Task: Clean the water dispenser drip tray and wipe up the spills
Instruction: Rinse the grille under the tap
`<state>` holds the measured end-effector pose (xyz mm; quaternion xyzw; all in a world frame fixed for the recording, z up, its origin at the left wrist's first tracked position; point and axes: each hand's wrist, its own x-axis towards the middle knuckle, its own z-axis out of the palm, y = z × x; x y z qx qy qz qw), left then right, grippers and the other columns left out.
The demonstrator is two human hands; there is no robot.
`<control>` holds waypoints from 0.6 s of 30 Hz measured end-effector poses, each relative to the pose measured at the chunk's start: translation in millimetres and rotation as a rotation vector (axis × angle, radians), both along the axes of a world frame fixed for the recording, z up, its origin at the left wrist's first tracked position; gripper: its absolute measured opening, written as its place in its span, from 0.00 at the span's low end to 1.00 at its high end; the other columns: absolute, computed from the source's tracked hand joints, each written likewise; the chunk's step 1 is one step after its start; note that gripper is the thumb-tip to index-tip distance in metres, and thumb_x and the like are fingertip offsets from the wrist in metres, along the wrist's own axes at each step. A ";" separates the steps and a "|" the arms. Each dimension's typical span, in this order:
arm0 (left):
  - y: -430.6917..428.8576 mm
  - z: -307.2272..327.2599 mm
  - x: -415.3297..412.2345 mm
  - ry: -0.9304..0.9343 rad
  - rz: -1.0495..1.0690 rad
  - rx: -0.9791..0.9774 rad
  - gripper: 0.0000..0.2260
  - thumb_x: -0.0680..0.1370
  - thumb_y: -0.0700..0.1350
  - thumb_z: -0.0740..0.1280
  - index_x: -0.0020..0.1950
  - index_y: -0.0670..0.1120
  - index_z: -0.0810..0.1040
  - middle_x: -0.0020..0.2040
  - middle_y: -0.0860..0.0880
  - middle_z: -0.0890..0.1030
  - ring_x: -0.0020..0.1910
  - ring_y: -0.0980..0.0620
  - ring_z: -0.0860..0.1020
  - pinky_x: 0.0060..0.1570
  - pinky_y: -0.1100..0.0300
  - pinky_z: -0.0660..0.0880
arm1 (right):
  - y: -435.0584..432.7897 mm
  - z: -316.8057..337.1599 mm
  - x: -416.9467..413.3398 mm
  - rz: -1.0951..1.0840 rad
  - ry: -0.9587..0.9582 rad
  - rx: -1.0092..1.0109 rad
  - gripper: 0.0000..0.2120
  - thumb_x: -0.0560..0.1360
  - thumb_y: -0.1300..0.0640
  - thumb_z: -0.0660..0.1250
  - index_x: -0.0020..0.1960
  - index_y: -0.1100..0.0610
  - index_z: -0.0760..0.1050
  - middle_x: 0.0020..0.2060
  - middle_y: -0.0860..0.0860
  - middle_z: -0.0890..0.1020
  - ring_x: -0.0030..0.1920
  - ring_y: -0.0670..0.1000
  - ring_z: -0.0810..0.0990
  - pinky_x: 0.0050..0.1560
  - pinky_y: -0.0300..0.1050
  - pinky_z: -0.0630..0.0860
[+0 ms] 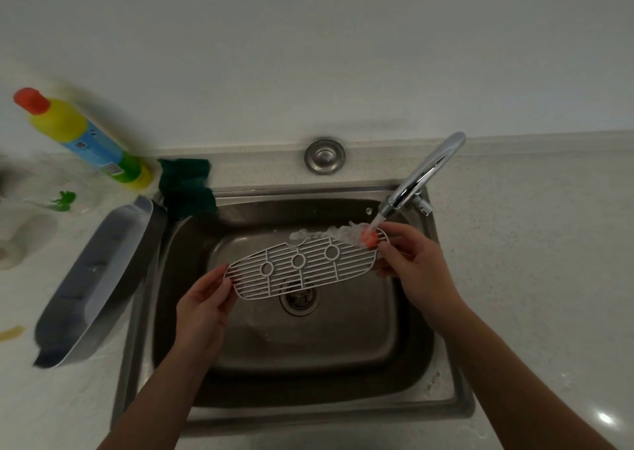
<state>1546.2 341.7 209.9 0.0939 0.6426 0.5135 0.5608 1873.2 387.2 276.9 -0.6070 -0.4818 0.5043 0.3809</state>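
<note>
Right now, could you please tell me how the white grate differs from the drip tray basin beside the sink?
The grate is flat and slotted, with three round holes; the tray basin is a deep, solid trough. The left hand and right hand hold the grate over the sink, one end under the stream from the faucet; the tray basin lies untouched at the sink's left rim. Both are long with rounded ends.

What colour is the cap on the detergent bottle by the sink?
Orange-red; the cap tops the yellow bottle, head view.

No legible txt; bottle label too blurry.
</note>
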 end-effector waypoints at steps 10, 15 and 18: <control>22.2 39.4 19.9 0.277 -0.262 0.165 0.12 0.82 0.38 0.66 0.61 0.51 0.84 0.55 0.52 0.87 0.55 0.54 0.86 0.46 0.66 0.82 | 0.1 -15.5 30.5 -0.244 0.137 -0.226 0.08 0.83 0.57 0.66 0.58 0.50 0.83 0.48 0.47 0.89 0.49 0.47 0.88 0.42 0.37 0.83; 38.2 57.2 43.2 0.272 -0.297 0.292 0.13 0.82 0.36 0.66 0.64 0.47 0.82 0.55 0.53 0.87 0.55 0.53 0.86 0.48 0.64 0.83 | -5.0 -16.9 47.3 -0.362 0.182 -0.233 0.09 0.82 0.56 0.67 0.59 0.49 0.83 0.52 0.50 0.89 0.53 0.52 0.88 0.48 0.45 0.85; 48.0 51.4 59.0 0.198 -0.279 0.310 0.14 0.82 0.34 0.66 0.64 0.46 0.82 0.55 0.50 0.88 0.55 0.51 0.86 0.50 0.60 0.84 | -5.3 -8.6 57.9 -0.423 0.185 -0.177 0.09 0.82 0.55 0.68 0.61 0.49 0.83 0.53 0.53 0.88 0.53 0.55 0.88 0.52 0.51 0.84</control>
